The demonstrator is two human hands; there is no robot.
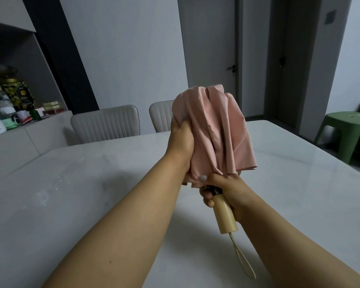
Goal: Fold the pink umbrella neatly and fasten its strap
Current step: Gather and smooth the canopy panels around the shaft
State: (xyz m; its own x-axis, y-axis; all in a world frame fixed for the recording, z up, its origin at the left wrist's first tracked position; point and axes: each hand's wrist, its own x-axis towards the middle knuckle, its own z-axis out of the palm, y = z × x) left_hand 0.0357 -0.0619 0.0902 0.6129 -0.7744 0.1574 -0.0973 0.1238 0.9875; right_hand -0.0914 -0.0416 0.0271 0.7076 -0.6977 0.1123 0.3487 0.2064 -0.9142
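Note:
The pink umbrella (214,132) is collapsed and held above the white table (71,194), its tip pointing away from me. Its canopy hangs in loose, uneven pleats. My left hand (180,142) wraps around the left side of the fabric bundle. My right hand (222,190) grips the top of the cream handle (224,217), just under the canopy's hem. A thin cream wrist loop (243,256) dangles from the handle's end. The fastening strap is not visible.
Two pale padded chairs (106,123) stand at the table's far edge. A sideboard on the left carries jars and boxes (13,107). A green plastic stool (347,129) is at the right, with doors behind.

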